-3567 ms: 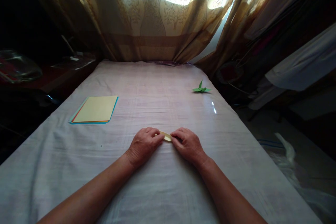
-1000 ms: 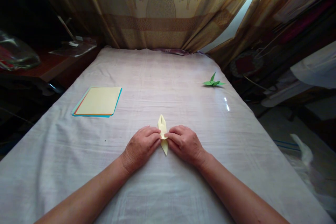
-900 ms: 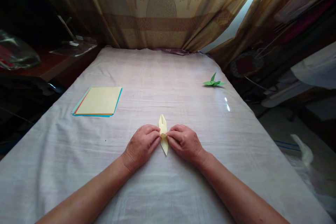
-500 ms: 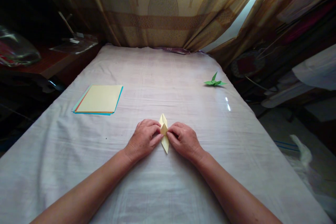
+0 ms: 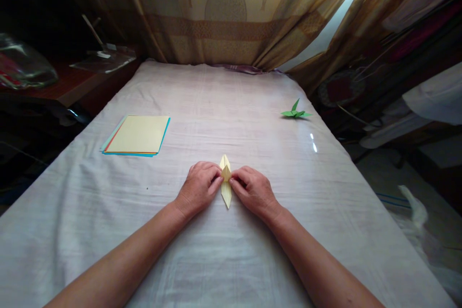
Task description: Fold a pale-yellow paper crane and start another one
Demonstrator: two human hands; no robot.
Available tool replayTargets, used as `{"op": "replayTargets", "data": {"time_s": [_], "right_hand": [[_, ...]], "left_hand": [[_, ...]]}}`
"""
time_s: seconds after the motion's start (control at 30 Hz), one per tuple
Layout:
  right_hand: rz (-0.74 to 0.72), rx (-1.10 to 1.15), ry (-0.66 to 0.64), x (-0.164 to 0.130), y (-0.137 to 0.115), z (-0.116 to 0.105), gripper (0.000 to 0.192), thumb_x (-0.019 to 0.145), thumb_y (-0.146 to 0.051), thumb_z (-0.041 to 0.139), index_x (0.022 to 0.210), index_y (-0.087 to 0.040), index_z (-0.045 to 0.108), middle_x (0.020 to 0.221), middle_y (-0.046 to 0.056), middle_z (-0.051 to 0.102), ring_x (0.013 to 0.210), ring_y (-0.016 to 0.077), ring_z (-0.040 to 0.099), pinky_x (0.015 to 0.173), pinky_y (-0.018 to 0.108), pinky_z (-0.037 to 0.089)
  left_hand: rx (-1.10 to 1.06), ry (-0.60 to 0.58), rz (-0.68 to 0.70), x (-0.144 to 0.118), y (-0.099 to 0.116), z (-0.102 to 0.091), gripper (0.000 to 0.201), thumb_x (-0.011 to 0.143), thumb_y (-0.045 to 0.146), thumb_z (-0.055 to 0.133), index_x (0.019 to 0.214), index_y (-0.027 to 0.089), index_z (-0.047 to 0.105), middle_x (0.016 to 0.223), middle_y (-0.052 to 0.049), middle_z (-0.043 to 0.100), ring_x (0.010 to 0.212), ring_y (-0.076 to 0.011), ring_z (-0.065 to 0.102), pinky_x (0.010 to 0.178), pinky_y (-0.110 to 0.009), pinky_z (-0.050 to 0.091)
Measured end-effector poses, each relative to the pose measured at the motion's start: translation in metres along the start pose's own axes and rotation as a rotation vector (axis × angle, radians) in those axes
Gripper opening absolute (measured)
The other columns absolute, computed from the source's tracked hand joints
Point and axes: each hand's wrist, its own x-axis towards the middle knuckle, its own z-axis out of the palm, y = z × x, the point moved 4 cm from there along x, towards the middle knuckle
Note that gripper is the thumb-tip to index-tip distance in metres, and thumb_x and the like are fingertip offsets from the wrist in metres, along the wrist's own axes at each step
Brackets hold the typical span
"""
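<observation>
Your left hand [image 5: 200, 184] and right hand [image 5: 253, 187] pinch opposite sides of the folded yellow paper [image 5: 226, 194] at the frame's lower centre, its middle flap [image 5: 226, 173], flatter a second ago, now a clear peak, so the fold seems better defined.

From here I see a worktop [image 5: 216, 96] under pale cloth [image 5: 202, 260]. Ahead and left of the left hand [image 5: 199, 184] lies a paper stack [image 5: 137, 134], cream on top. Well ahead and right of the right hand [image 5: 253, 186] sits a green crane [image 5: 296, 114]. Between the hands is a yellow fold [image 5: 226, 195]; I can't tell if it touches the cloth.
</observation>
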Motion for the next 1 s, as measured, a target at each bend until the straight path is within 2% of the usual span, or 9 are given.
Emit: {"op": "replayTargets", "data": {"time_s": [0.2, 0.33, 0.47, 0.57, 0.7, 0.77, 1.0], "right_hand": [[0.040, -0.137, -0.012, 0.0034, -0.0015, 0.0032, 0.016, 0.091, -0.023, 0.055, 0.078, -0.022, 0.064, 0.078, 0.002, 0.064, 0.074, 0.0162, 0.058, 0.068, 0.027, 0.040], [0.065, -0.184, -0.020, 0.0051, -0.0012, 0.0051, 0.014, 0.091, -0.024, 0.054, 0.079, -0.022, 0.062, 0.079, 0.003, 0.064, 0.074, 0.0168, 0.058, 0.068, 0.028, 0.039], [0.106, -0.149, -0.004, 0.0056, 0.0005, 0.0049, 0.014, 0.091, -0.023, 0.054, 0.079, -0.022, 0.061, 0.079, 0.002, 0.065, 0.075, 0.0161, 0.059, 0.068, 0.027, 0.039], [0.118, -0.112, 0.017, 0.0051, 0.0023, 0.0031, 0.014, 0.091, -0.022, 0.054, 0.078, -0.022, 0.061, 0.078, 0.002, 0.065, 0.074, 0.0160, 0.059, 0.067, 0.027, 0.040], [0.036, 0.005, 0.002, 0.0033, 0.0044, 0.0015, 0.007, 0.087, -0.021, 0.058, 0.087, -0.024, 0.065, 0.080, 0.000, 0.066, 0.076, 0.0152, 0.060, 0.069, 0.025, 0.042], [0.000, 0.045, -0.011, 0.0027, 0.0055, 0.0015, 0.012, 0.086, -0.020, 0.061, 0.094, -0.025, 0.067, 0.084, 0.000, 0.066, 0.078, 0.0147, 0.061, 0.070, 0.025, 0.044], [0.066, -0.025, -0.017, 0.0062, 0.0058, 0.0027, 0.014, 0.091, -0.024, 0.057, 0.090, -0.025, 0.071, 0.086, 0.001, 0.068, 0.080, 0.0146, 0.064, 0.070, 0.025, 0.044]], "left_hand": [[0.035, 0.007, -0.051, -0.0012, -0.0013, 0.0019, 0.012, 0.091, 0.022, 0.052, 0.082, 0.020, 0.060, 0.089, -0.003, 0.067, 0.089, -0.0212, 0.059, 0.082, -0.037, 0.046], [0.020, 0.011, -0.037, -0.0010, -0.0021, 0.0012, 0.013, 0.092, 0.026, 0.053, 0.086, 0.021, 0.063, 0.087, -0.003, 0.068, 0.087, -0.0207, 0.060, 0.081, -0.036, 0.046], [-0.026, -0.001, 0.015, -0.0003, -0.0018, 0.0005, 0.012, 0.091, 0.028, 0.057, 0.094, 0.023, 0.067, 0.097, -0.003, 0.071, 0.094, -0.0205, 0.062, 0.085, -0.037, 0.046], [-0.050, 0.042, 0.019, 0.0002, -0.0033, 0.0001, 0.009, 0.090, 0.023, 0.059, 0.091, 0.023, 0.068, 0.096, -0.002, 0.072, 0.094, -0.0204, 0.063, 0.086, -0.037, 0.046], [-0.076, 0.066, -0.012, 0.0012, -0.0059, 0.0010, 0.010, 0.088, 0.019, 0.059, 0.083, 0.023, 0.067, 0.089, -0.001, 0.073, 0.089, -0.0200, 0.064, 0.084, -0.037, 0.047], [-0.068, 0.066, -0.018, 0.0016, -0.0062, 0.0012, 0.012, 0.087, 0.018, 0.057, 0.082, 0.022, 0.067, 0.088, -0.002, 0.073, 0.089, -0.0199, 0.064, 0.083, -0.037, 0.048], [-0.051, 0.067, -0.020, 0.0017, -0.0066, 0.0019, 0.010, 0.088, 0.020, 0.059, 0.085, 0.023, 0.068, 0.090, -0.001, 0.073, 0.090, -0.0200, 0.065, 0.084, -0.038, 0.048]]}}
